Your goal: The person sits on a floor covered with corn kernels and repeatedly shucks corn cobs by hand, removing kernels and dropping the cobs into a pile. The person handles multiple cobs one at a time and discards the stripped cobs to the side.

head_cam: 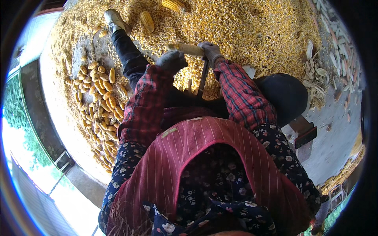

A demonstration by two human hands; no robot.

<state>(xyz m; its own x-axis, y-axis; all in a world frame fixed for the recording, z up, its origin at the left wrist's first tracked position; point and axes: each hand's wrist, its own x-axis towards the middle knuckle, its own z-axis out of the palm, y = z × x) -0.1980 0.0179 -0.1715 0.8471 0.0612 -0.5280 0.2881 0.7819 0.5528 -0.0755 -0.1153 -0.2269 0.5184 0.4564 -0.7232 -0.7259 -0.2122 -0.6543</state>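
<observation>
My right hand (pixel 210 50), in a grey glove, grips one end of a largely stripped corn cob (pixel 190 49). The cob lies roughly level and points left. Just below its far end is my left hand (pixel 172 61), also gloved; its fingers are curled, and whether they touch the cob or hold something I cannot tell. Beneath my right hand a dark narrow bar (pixel 203 78) stands between my legs. Loose yellow kernels (pixel 236 32) spread under and beyond both hands.
Unshelled ears of corn (pixel 103 97) are heaped at the left. Single ears (pixel 147 21) lie on the kernels near my outstretched foot (pixel 113 18). Dry husks (pixel 315 79) and bare cobs (pixel 342 56) lie at the right. A wooden bench end (pixel 305 135) shows beside my right thigh.
</observation>
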